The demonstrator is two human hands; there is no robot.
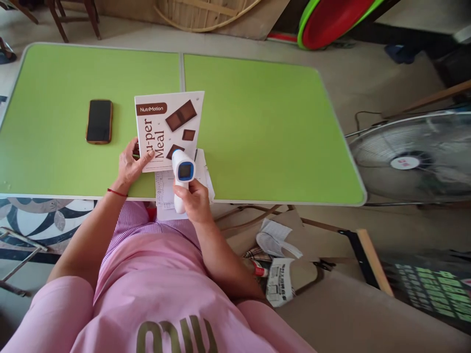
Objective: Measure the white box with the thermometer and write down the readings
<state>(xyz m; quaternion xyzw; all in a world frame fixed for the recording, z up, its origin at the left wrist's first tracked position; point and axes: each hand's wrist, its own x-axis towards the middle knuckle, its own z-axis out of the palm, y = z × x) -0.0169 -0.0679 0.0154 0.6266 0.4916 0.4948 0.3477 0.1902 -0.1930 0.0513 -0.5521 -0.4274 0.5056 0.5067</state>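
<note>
My left hand (131,164) grips the lower left edge of a white box (147,132) marked NutriMotion, with pictures of chocolate pieces on its face. The thumb lies on the front and the other fingers are mostly behind it. My right hand (196,200) is wrapped round the handle of a white infrared thermometer (179,159), whose blue-rimmed dark screen faces me. The thermometer's head overlaps the box's lower right part; whether they touch I cannot tell. Below the box, partly covered, are papers (165,189) at the table's near edge.
A dark phone (99,121) in a brown case lies on the green folding table (265,127), left of the box. To the right stands a large fan (405,159). A chair (75,17) is beyond the table, and a newspaper (279,282) is low at my right.
</note>
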